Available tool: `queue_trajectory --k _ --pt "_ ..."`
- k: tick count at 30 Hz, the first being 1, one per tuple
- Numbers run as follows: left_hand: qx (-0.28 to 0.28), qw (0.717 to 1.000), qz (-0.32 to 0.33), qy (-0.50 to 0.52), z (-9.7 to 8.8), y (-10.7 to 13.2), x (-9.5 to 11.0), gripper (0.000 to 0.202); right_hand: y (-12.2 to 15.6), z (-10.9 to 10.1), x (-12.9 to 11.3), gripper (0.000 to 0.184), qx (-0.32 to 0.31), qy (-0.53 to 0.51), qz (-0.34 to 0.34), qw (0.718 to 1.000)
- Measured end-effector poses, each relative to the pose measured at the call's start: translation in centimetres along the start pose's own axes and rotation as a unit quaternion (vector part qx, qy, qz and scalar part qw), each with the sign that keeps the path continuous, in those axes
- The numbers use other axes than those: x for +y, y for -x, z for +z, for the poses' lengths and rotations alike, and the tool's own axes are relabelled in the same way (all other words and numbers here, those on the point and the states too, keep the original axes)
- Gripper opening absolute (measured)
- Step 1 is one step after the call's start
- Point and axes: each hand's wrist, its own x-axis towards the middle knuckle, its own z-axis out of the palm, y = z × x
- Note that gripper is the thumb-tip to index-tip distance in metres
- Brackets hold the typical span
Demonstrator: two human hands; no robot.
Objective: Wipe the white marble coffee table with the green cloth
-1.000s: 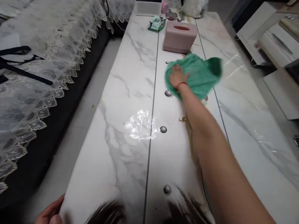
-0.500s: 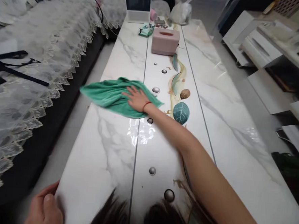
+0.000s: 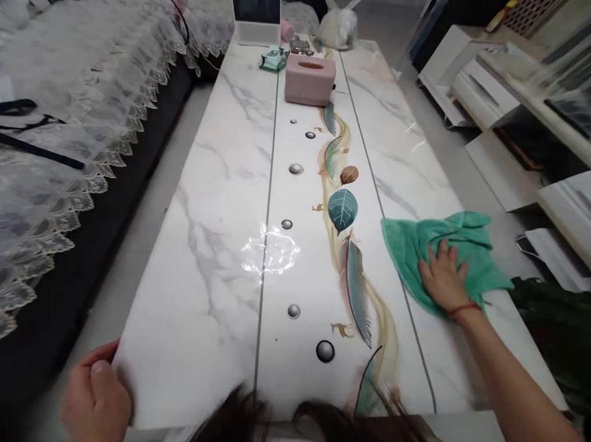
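Observation:
A green cloth (image 3: 404,251) lies crumpled on the right side of the glossy, marble-patterned table (image 3: 177,347), partly overhanging the right edge. My right hand (image 3: 445,278) presses down on it from above, palm down with fingers spread; a red cord circles the wrist. At the near left corner of the table, my left hand (image 3: 97,399) is closed around the edge, thumb toward me and fingers partly hidden.
A pink tissue box (image 3: 310,82) stands farther along the table. Behind it are a green packet (image 3: 274,59), a white-framed screen (image 3: 257,33) and a plastic bag (image 3: 338,27). A lace-covered sofa (image 3: 83,94) runs along the left; white cabinets (image 3: 488,86) stand right.
My right hand has swept the green cloth from the table's left side across to the right edge. My left hand stays at the near left corner. The view has shifted slightly.

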Motion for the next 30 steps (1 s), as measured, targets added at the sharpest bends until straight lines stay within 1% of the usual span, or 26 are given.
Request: queue_trajectory --k 2,3,4,5,6,8,10,11,12,13,15,17,18,20,21,22,23,24,25,26,27,28,29,30 --pt "0.001 1.0 -0.005 0.004 0.2 -0.1 -0.3 0.042 2.8 1.5 1.2 0.071 0.013 0.01 -0.054 0.998" --pt "-0.002 1.0 -0.006 0.01 0.2 -0.1 -0.5 0.042 3.3 1.8 1.8 0.069 0.018 0.012 -0.077 0.997" --pt "-0.001 1.0 -0.005 0.017 0.3 -0.1 -0.7 0.041 3.1 1.8 2.3 0.066 0.018 0.011 -0.088 0.996" --pt "-0.001 1.0 -0.003 0.024 0.5 -0.1 -1.0 0.04 2.4 1.4 2.5 0.065 0.015 0.005 -0.083 0.996" --pt "0.002 1.0 -0.003 0.029 0.6 -0.1 -1.3 0.039 1.1 0.7 2.3 0.067 0.01 -0.006 -0.061 0.998" --pt "0.004 0.999 0.001 0.037 0.8 -0.1 -2.0 0.039 -2.5 -1.4 0.7 0.072 0.007 -0.046 0.014 0.999" --pt "0.003 0.999 0.018 0.042 1.1 0.0 -2.8 0.042 -6.1 -3.9 -2.5 0.075 0.013 -0.086 0.068 0.994" --pt "0.0 0.999 0.029 0.045 1.2 0.0 -3.2 0.043 -7.6 -5.0 -4.7 0.075 0.017 -0.097 0.072 0.993" --pt "-0.001 0.998 0.039 0.048 1.3 0.1 -3.4 0.044 -8.7 -5.9 -7.1 0.075 0.019 -0.101 0.058 0.993" --pt "0.002 0.998 0.048 0.049 1.5 0.1 -3.7 0.045 -9.5 -6.8 -9.9 0.074 0.019 -0.101 0.032 0.994" --pt "0.011 0.997 0.06 0.051 1.7 0.2 -3.8 0.046 -9.8 -8.1 -16.3 0.072 0.015 -0.097 -0.055 0.994" --pt "0.015 0.997 0.061 0.05 1.8 0.3 -3.7 0.046 -8.4 -9.1 -23.8 0.076 0.011 -0.095 -0.164 0.982" --pt "0.013 0.997 0.055 0.052 1.7 0.3 -3.5 0.046 -6.9 -9.4 -27.7 0.08 0.008 -0.091 -0.23 0.969" --pt "-0.001 0.998 0.032 0.053 1.5 0.3 -3.1 0.047 -2.4 -9.7 -35.5 0.085 0.008 -0.083 -0.342 0.936" --pt "-0.009 0.998 0.023 0.051 1.4 0.3 -2.8 0.048 0.5 -9.6 -39.0 0.091 0.014 -0.065 -0.433 0.899" --pt "-0.016 0.999 0.019 0.047 1.3 0.2 -2.6 0.05 3.6 -9.3 -42.1 0.098 0.015 -0.041 -0.509 0.859" --pt "-0.019 0.999 0.016 0.044 1.3 0.1 -2.4 0.051 6.9 -8.8 -44.5 0.098 0.024 -0.021 -0.583 0.812" --pt "-0.021 0.999 0.014 0.04 1.2 0.0 -2.3 0.052 9.9 -8.3 -46.2 0.089 0.042 -0.005 -0.646 0.763" --pt "-0.017 0.999 0.007 0.037 1.2 -0.1 -2.1 0.052 12.5 -7.7 -47.2 0.076 0.064 0.013 -0.69 0.72" --pt "-0.009 0.999 -0.005 0.038 1.2 -0.2 -2.0 0.051 14.4 -7.2 -47.6 0.067 0.083 0.026 -0.727 0.681" --pt "0.002 0.999 -0.019 0.041 1.2 -0.3 -1.9 0.05 15.5 -6.8 -47.2 0.066 0.096 0.037 -0.752 0.651" --pt "0.012 0.999 -0.028 0.044 1.3 -0.5 -1.7 0.049 15.7 -6.6 -46.3 0.068 0.1 0.043 -0.766 0.633" --pt "0.018 0.998 -0.031 0.046 1.3 -0.6 -1.6 0.047 15.0 -6.6 -44.9 0.071 0.093 0.042 -0.771 0.628" --pt "0.019 0.998 -0.028 0.049 1.3 -0.7 -1.5 0.044 13.5 -6.6 -43.0 0.073 0.077 0.032 -0.764 0.64"
